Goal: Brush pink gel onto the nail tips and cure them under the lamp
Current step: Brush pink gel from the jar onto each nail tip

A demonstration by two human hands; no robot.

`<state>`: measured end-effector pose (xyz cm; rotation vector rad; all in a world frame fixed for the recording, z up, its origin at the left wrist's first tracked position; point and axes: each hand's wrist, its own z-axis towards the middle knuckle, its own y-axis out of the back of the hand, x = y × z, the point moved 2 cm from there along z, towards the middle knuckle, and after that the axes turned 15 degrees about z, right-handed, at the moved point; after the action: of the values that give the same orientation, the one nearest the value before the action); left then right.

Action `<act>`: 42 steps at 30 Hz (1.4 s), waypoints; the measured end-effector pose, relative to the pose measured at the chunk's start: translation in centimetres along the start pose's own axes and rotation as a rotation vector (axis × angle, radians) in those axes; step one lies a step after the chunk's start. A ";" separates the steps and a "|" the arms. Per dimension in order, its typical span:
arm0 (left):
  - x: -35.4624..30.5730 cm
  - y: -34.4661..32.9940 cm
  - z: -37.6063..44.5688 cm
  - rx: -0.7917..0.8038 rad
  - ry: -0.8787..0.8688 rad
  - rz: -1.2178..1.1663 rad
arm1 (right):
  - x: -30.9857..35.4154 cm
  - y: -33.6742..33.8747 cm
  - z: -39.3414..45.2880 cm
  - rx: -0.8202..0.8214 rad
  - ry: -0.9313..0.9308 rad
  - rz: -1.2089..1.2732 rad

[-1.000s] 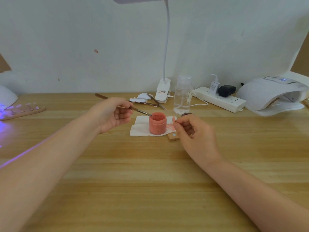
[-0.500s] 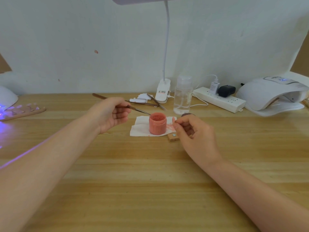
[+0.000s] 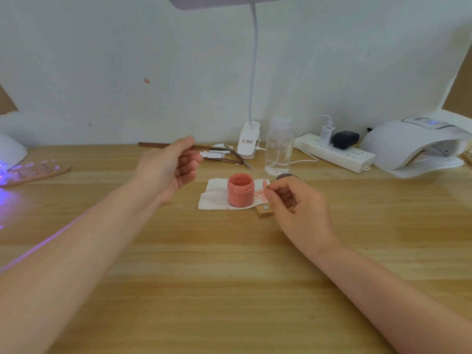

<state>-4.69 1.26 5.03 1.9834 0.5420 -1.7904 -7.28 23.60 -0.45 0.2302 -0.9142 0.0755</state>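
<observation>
1. Two bare hands over a wooden bench (image 3: 229, 264).
2. L hand (image 3: 169, 169) grips a thin brush (image 3: 155, 145), held level above the bench, away from the jar.
3. R hand (image 3: 296, 200) pinches a small pink nail tip (image 3: 265, 184) just beside the open pink gel jar (image 3: 240, 190).
4. Jar stands on a white tissue (image 3: 213, 195), mid-bench.
5. Curing lamp (image 3: 413, 141) sits at the far right edge.

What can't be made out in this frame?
- Nail tip: head view, pinched by the right hand, mostly hidden by fingers.
- Brush: its tip blurs into the tools behind; the left hand covers its middle.
- Desk lamp: head cut off by the top edge.
- Left curing lamp: cut off by the left edge.
</observation>
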 end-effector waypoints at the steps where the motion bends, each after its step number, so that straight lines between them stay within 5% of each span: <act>1: -0.1 -0.2 -0.5 0.018 -0.018 -0.020 | 0.0 0.0 0.0 0.001 -0.004 0.007; 9: 0.3 -2.2 -5.3 0.045 -0.322 -0.080 | 0.1 0.1 -0.1 -0.013 -0.007 0.043; 14: 1.6 -2.8 -7.8 -0.053 -0.625 0.199 | 0.0 0.1 -0.1 -0.028 -0.018 0.065; 23: 3.3 -3.2 -9.3 0.013 -0.933 0.448 | 0.0 0.1 -0.2 -0.037 0.015 0.034; 42: 3.8 -2.7 -9.2 0.033 -1.018 0.418 | -0.1 0.1 -0.1 -0.024 0.014 0.053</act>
<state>1.88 8.58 2.00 0.8598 -0.2178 -2.1748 -7.29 23.73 -0.58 0.1833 -0.9067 0.1152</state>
